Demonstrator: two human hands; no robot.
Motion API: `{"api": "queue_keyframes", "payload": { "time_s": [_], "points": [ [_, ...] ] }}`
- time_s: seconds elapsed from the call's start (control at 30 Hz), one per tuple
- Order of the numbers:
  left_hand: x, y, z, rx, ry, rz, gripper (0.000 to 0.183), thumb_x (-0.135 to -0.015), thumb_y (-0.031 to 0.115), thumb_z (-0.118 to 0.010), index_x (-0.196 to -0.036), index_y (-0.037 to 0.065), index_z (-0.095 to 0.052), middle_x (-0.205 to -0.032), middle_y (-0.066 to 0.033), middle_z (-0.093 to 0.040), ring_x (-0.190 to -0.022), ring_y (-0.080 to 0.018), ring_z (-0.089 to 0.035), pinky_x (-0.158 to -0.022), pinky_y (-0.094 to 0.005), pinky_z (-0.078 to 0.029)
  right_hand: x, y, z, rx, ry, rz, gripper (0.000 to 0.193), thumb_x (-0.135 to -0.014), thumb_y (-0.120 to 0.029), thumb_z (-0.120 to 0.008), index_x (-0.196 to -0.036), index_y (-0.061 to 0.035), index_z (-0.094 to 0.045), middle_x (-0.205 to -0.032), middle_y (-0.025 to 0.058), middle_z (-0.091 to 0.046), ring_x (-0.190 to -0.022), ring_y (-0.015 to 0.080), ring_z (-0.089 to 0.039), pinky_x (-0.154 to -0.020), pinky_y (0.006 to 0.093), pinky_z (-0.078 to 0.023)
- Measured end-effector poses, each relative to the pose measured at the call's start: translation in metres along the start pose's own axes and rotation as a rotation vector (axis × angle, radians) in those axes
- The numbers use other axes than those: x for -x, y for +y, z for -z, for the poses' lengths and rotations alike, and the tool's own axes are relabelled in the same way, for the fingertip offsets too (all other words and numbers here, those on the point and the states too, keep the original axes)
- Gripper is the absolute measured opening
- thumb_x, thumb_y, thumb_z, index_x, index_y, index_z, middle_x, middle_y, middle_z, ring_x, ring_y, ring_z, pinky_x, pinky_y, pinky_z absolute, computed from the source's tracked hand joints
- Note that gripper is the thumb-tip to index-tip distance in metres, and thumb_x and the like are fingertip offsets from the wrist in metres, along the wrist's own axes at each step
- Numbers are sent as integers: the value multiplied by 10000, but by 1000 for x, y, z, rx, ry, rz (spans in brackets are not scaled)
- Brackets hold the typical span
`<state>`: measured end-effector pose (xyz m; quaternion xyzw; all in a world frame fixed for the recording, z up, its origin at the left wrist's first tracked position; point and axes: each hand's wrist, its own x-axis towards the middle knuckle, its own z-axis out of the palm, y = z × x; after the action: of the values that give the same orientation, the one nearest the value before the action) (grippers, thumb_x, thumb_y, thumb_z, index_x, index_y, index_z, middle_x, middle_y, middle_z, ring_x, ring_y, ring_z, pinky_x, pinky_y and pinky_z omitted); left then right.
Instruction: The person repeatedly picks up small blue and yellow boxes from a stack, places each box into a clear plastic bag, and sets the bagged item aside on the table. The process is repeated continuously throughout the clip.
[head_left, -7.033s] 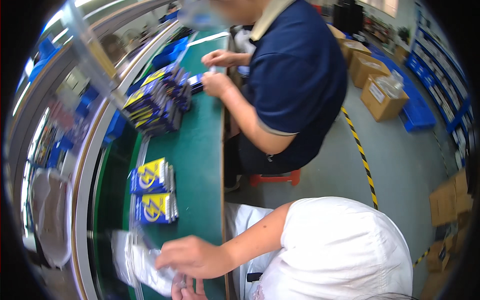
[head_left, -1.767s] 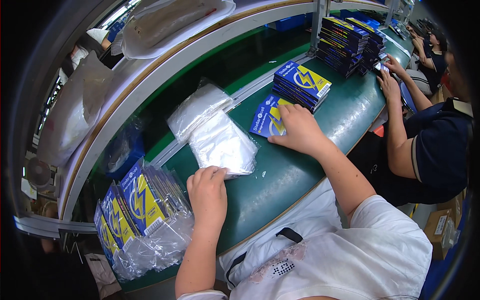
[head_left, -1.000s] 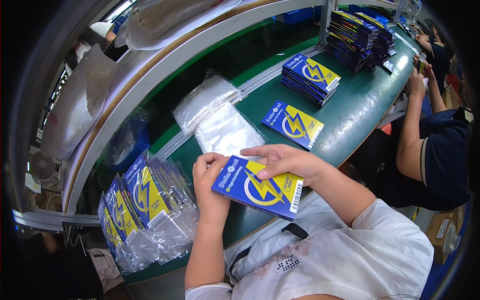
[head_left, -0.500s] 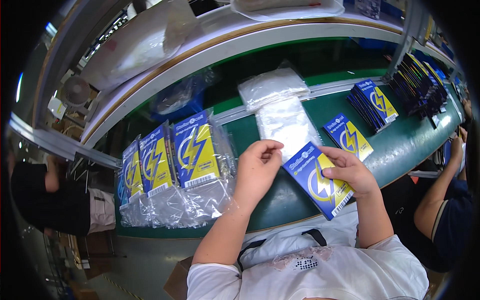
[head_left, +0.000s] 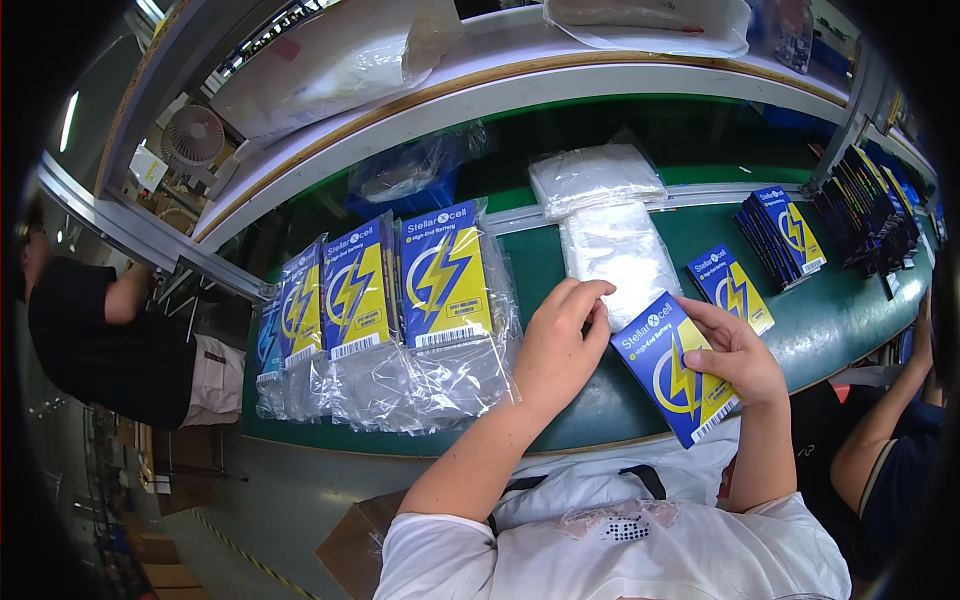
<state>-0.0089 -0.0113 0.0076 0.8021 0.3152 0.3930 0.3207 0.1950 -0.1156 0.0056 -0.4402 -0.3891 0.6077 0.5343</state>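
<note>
My right hand (head_left: 738,352) grips a flat blue and yellow battery box (head_left: 668,375) by its right side, with the thumb across the front. The box is tilted, its printed face up. Just left of it, my left hand (head_left: 568,340) has its fingers curled in at the near end of a stack of clear plastic bags (head_left: 618,255). Whether a bag edge is between those fingertips is hidden. A single box (head_left: 738,290) lies on the green table beyond my right hand. To the left, several bagged boxes (head_left: 445,275) lie overlapping, with loose clear plastic at their near ends.
More boxes (head_left: 785,232) stand in a leaning row at the right, near a dark packed row (head_left: 868,215). Another plastic bundle (head_left: 598,175) lies behind the bags. A blue bin (head_left: 405,190) sits under the shelf (head_left: 520,78). People are at both sides.
The whole view has shifted, so the table appears further right. My right hand still holds the box beside the bags; my left hand stays curled near the stack.
</note>
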Motion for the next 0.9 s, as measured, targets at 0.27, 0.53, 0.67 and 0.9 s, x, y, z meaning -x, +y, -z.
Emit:
{"api": "queue_keyframes", "payload": {
  "time_s": [0.27,0.53,0.67,0.9],
  "points": [
    [-2,6,-2,-179,-43,-186,184,-773,-34,-586,-953,6,-598,-848,-138,-581,-780,-302,-590,-691,-375,-477,-2,11,-18,-96,212,104,545,-803,42,-599,-1303,85,-389,-1202,163,-560,-1105,186,-552,-943,289,-435],
    [12,8,-6,-160,6,-280,203,-744,-58,-622,-937,3,-608,-844,-129,-591,-783,-287,-596,-690,-362,-487,2,14,-22,-105,320,18,415,-801,13,-656,-1165,73,-466,-1082,142,-601,-960,166,-608,-823,270,-494],
    [21,7,-13,-21,22,-233,207,-734,-76,-621,-925,3,-621,-841,-120,-594,-741,-248,-608,-669,-324,-493,-1,20,-25,-170,363,72,429,-793,-6,-685,-1161,45,-471,-1072,141,-598,-921,170,-620,-794,269,-504],
    [21,4,-16,562,159,383,188,-944,163,-552,-1009,-13,-559,-869,-61,-618,-742,-109,-601,-700,-258,-506,3,20,-28,-97,284,115,453,-803,-39,-693,-1190,6,-462,-1098,114,-579,-959,156,-600,-827,272,-488]
  ]
}}
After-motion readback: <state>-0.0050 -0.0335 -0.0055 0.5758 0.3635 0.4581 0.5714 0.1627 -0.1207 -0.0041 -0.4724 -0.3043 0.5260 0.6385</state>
